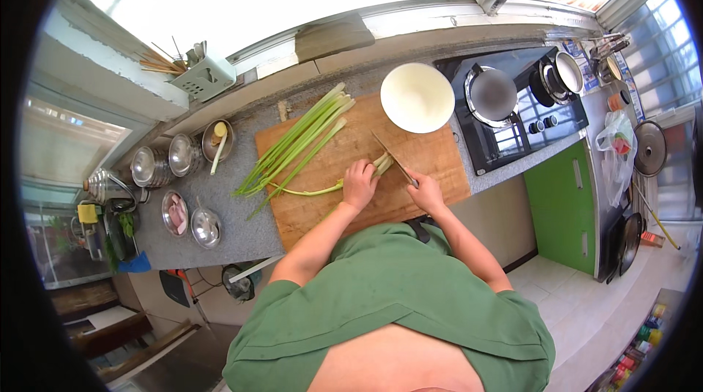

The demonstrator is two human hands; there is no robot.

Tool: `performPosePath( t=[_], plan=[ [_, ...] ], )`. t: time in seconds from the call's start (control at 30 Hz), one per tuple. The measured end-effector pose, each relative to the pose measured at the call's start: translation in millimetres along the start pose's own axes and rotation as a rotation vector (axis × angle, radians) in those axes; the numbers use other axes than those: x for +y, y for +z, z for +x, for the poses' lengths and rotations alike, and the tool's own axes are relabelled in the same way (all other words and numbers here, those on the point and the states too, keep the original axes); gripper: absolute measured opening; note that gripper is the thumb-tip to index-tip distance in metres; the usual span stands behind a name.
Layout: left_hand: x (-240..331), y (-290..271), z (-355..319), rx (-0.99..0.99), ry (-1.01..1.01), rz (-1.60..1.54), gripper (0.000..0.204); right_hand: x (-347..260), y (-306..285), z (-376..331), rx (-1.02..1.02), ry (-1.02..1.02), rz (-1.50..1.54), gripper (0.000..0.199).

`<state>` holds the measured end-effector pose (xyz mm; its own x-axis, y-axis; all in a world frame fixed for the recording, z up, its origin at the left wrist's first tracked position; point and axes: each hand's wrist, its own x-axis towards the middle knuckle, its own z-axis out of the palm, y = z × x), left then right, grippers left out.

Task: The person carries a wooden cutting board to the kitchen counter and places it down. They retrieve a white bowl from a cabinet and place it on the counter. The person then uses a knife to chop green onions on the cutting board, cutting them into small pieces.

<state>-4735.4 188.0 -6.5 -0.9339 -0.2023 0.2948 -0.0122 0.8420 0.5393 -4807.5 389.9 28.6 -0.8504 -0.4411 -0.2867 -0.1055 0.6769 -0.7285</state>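
Observation:
On the wooden cutting board (307, 220), my left hand (360, 182) is closed over a celery stalk (382, 163), pressing it down. The stalk's thin end trails out to the left, and its pale end pokes out to the right of my fingers. My right hand (426, 192) grips a kitchen knife (395, 158) by its handle. The blade slants up and left, right beside the pale celery end; whether it touches cannot be made out. Several long green celery stalks (304, 139) lie in a bunch across the board's left side, overhanging its edge.
At the board's far right stands a white bowl (417, 95). Beyond it is a black gas stove (505, 150) with a pot (564, 73). Metal bowls (206, 228) sit on the left counter, one with pale pink meat (176, 214). A utensil holder (205, 79) stands at the back left.

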Motion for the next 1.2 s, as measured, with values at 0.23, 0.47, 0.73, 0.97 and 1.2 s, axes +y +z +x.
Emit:
performPosePath(
  t=[0.23, 0.47, 0.73, 0.97, 1.2],
  plan=[
    [-5, 7, 8, 0.016, 0.016, -0.013, 0.019, -15, -12, -3, -0.048, 0.052, -0.067, 0.048],
    [-3, 13, 9, 0.046, -0.057, -0.037, 0.016, -9, -8, 0, -0.023, 0.027, -0.043, 0.048],
    [16, 9, 3, 0.038, -0.147, 0.015, 0.021, -28, -25, 0, -0.096, 0.111, -0.111, 0.048],
    [11, 11, 18, -0.028, 0.102, -0.043, 0.031, -39, -32, -19, -0.034, -0.005, -0.155, 0.045],
    [0, 28, 11, 0.018, 0.139, -0.075, 0.038, -37, -26, -24, -0.027, -0.018, -0.297, 0.045]
  ],
)
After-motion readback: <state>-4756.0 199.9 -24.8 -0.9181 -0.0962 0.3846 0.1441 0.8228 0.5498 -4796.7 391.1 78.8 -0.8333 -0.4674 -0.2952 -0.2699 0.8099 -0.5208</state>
